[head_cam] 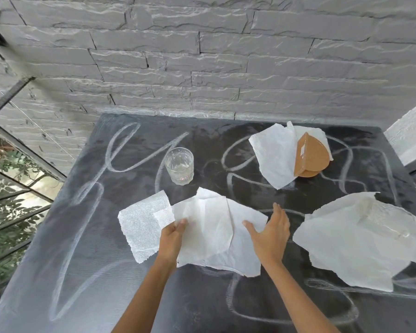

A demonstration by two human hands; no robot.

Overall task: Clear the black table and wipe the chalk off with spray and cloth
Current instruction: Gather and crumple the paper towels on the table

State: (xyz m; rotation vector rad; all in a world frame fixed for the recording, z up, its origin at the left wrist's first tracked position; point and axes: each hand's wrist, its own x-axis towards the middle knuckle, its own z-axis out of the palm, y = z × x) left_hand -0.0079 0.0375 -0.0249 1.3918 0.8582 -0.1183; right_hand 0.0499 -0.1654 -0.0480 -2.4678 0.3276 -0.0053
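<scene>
Tabletop scene, head view. Black rectangular table [135, 296] bearing looping white chalk lines [120, 150], with a clear cylindrical drinking glass [179, 165] standing upright on it as the reference point. Just nearer the camera than the glass lies a crumpled white paper towel sheet [209, 231]; a smaller, embossed white square sheet [139, 229] lies near-left of the glass, its right edge overlapping the towel. The left hand [172, 239] grips the towel's left edge, fingers curled round it with the thumb on top. The right hand [270, 236] is spread flat, fingers straight and apart, holding nothing; its thumb rests on the towel's right edge. Right of the glass, toward the grey stone-block wall [202, 56], a second white paper sheet [271, 152] lies beneath a brown cardboard half-disc holder [310, 157]. Far right of the glass and nearer the camera, a third large white sheet [346, 248] carries what may be a clear object, too faint to identify.
</scene>
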